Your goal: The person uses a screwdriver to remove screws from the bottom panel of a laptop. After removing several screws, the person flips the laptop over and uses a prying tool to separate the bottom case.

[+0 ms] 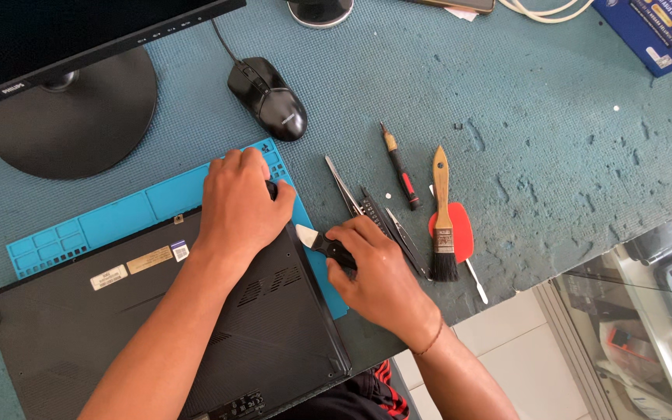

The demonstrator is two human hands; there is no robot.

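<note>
Covering the laptop [118, 327] corner, left hand [236, 204] hides it.

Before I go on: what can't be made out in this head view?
- Laptop corner: covered by the left hand.
- Pry tool: handle hidden inside the right hand; whether the tip touches the laptop edge is unclear.
- Monitor: cut off by the top edge.
- Blue box: cut off at the top right corner.
- Laptop front: cut off by the bottom edge and crossed by the left forearm.

The left hand [236, 204] hides the laptop's [118, 327] far corner; the monitor [79, 31] is cut off above.
</note>
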